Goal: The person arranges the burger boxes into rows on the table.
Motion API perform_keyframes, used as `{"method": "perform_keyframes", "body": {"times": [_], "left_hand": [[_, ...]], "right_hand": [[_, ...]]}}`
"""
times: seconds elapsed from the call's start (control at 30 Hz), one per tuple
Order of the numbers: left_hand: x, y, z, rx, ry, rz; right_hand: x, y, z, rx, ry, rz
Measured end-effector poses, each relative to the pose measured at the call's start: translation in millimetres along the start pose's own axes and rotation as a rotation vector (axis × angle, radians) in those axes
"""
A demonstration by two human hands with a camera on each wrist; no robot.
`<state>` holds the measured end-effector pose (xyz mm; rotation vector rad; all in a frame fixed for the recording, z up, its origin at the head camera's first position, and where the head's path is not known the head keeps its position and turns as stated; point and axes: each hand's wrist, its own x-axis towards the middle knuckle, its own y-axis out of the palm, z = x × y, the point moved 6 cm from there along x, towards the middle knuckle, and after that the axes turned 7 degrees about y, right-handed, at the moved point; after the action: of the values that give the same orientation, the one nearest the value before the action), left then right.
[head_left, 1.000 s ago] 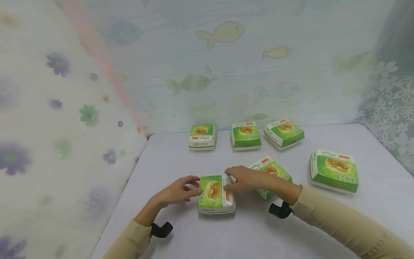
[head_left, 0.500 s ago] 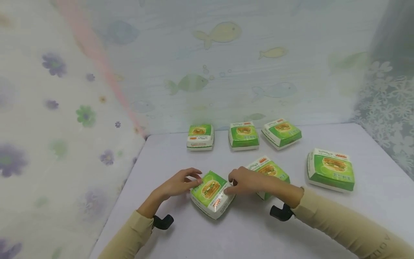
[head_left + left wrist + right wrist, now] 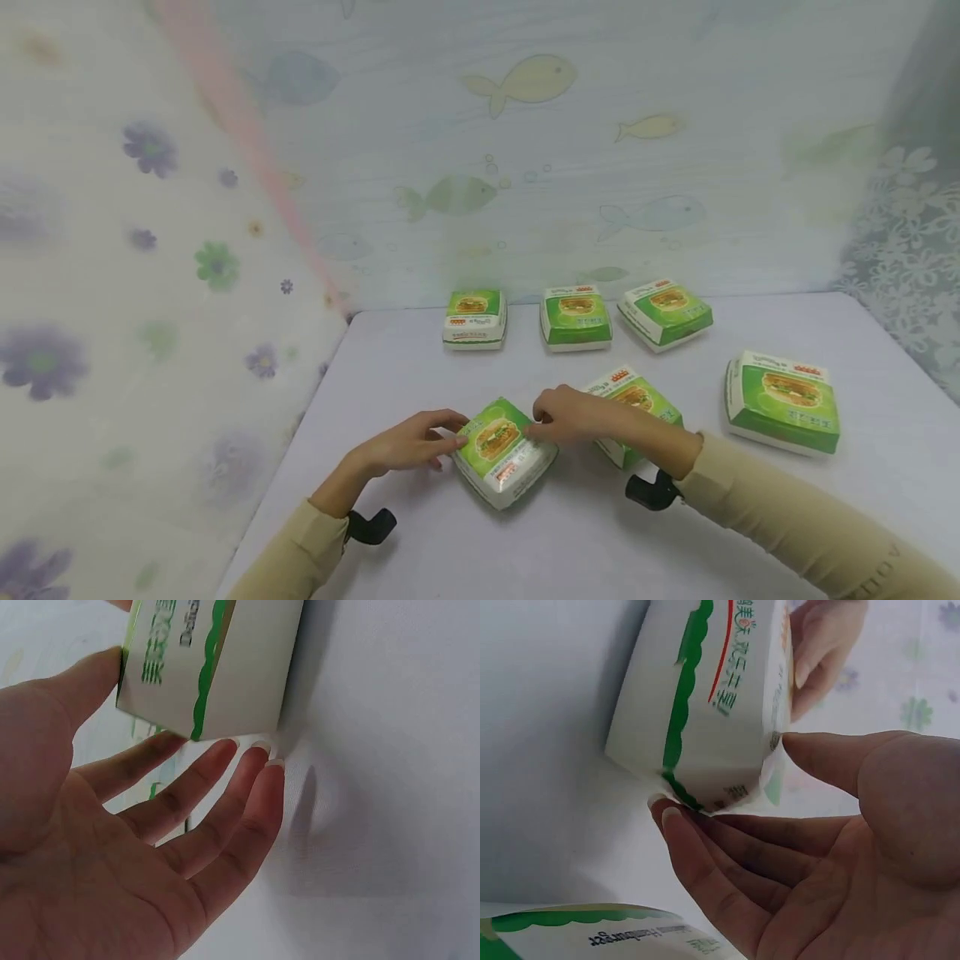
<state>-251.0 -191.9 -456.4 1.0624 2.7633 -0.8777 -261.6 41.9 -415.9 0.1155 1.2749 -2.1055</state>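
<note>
A green-and-white hamburger box (image 3: 498,454) sits turned cornerwise on the white table, its burger picture facing up. At its left corner, my left hand (image 3: 405,442) holds it, thumb on the top edge and fingertips along the side; the left wrist view shows the box wall (image 3: 247,667) at those fingertips. My right hand (image 3: 573,417) pinches the opposite corner. In the right wrist view the thumb touches the box's upper edge, and curled fingers meet the lower edge of the box (image 3: 720,690). Behind the right hand, another hamburger box (image 3: 656,404) is partly covered by the forearm.
Three similar boxes line the back: left box (image 3: 474,321), middle box (image 3: 576,318) and angled right box (image 3: 666,315). One more box (image 3: 783,400) sits at the right. A fish-patterned curtain (image 3: 525,167) hangs behind the table, with a flowered one (image 3: 150,333) at the left.
The box between my hands has turned from square-on to cornerwise, with most of the turn in the first half second. My hands have shifted slightly with it. The other boxes stay put.
</note>
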Motion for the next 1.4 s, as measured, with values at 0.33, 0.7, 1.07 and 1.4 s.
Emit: {"method": "perform_keyframes", "body": {"times": [0.33, 0.7, 1.07, 1.4], "left_hand": [[11.3, -4.0, 4.1, -0.005, -0.022, -0.034], [-9.1, 3.3, 6.0, -0.019, -0.090, -0.116], [-9.6, 14.6, 3.9, 0.049, -0.108, -0.075], [5.8, 4.6, 2.6, -0.017, -0.084, -0.084]], "right_hand": [[-10.9, 5.2, 0.1, 0.062, -0.021, -0.005], [-8.8, -1.4, -1.1, 0.008, 0.052, -0.042], [-2.7, 5.6, -6.5, 0.078, 0.067, -0.001], [-12.8, 12.3, -5.3, 0.122, 0.062, 0.016]]}}
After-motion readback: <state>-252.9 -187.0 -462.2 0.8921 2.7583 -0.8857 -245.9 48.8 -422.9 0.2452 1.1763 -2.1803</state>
